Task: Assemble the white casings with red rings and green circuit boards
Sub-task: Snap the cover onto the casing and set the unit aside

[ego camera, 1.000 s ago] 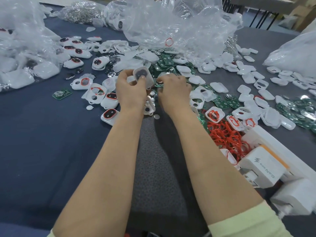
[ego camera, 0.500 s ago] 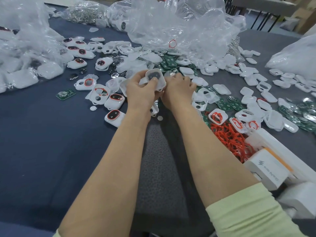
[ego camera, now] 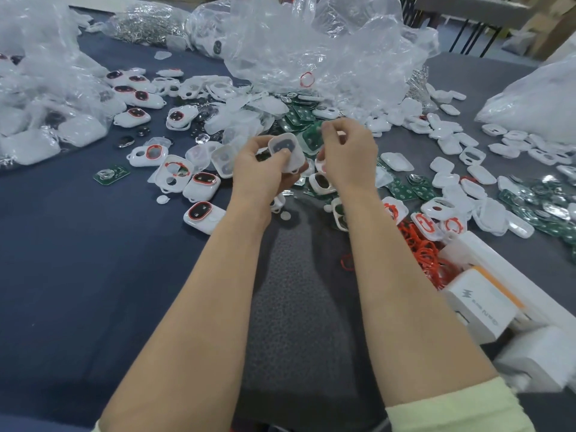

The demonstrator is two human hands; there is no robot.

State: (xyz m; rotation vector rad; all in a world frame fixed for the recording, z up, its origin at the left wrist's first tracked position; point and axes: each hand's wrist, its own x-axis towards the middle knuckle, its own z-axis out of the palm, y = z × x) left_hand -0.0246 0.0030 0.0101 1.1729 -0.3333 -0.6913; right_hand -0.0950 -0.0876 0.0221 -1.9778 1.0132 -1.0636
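The left hand (ego camera: pixel 260 173) grips a white casing (ego camera: pixel 285 151), thumb on its top face, above a dark blue table (ego camera: pixel 78 275). Just beside the casing, the right hand (ego camera: pixel 350 157) pinches a green board (ego camera: pixel 311 137) by its fingertips. White shells and green boards lie scattered around both hands. A ringed casing (ego camera: pixel 202 213) lies left of the left forearm. A pile of red rings (ego camera: pixel 420 254) sits right of the right forearm, next to white boxes (ego camera: pixel 480 310). A clear bag (ego camera: pixel 311 51) is crumpled behind.

large crumpled clear plastic bag (ego camera: pixel 327 51) at far centre; left of it, silver metal clip heap (ego camera: pixel 146 23); nearer, right of it, white boxes (ego camera: pixel 480 307).
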